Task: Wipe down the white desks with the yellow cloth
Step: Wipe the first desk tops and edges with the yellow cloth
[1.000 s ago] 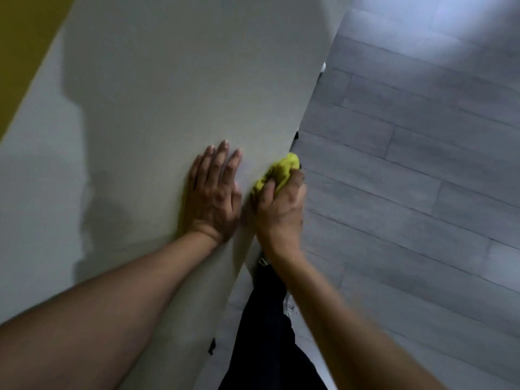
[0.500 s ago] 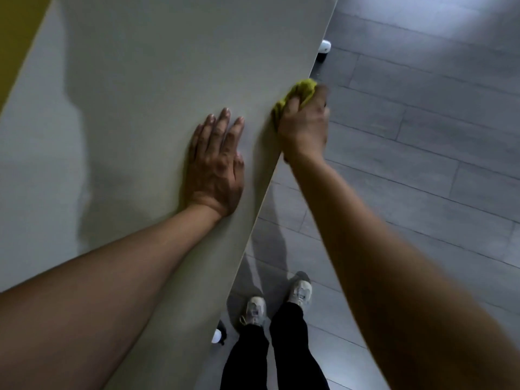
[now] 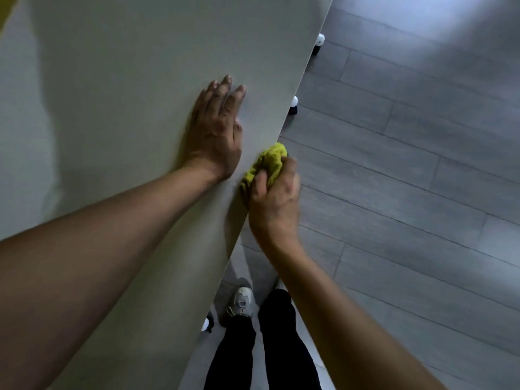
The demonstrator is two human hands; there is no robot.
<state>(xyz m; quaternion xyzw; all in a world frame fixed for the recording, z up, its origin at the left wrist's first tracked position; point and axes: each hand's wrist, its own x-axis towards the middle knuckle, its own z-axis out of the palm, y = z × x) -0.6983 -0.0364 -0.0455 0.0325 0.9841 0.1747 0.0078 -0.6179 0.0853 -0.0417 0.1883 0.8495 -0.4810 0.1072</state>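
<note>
Right hand [image 3: 274,192] grips the bunched cloth [image 3: 267,164] against the desk [image 3: 126,94] edge; left hand [image 3: 218,128] rests flat, fingers straight. Wiping looks midway.

Grey plank floor [image 3: 408,192]; grey sneaker [image 3: 242,304] (black trousers [image 3: 270,347] above).

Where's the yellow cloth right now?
In the head view, the bunched yellow cloth is gripped by the right hand against the white desk edge, beside the flat left hand.

Head cam, steep down, near desk [image 3: 126,108]
</note>
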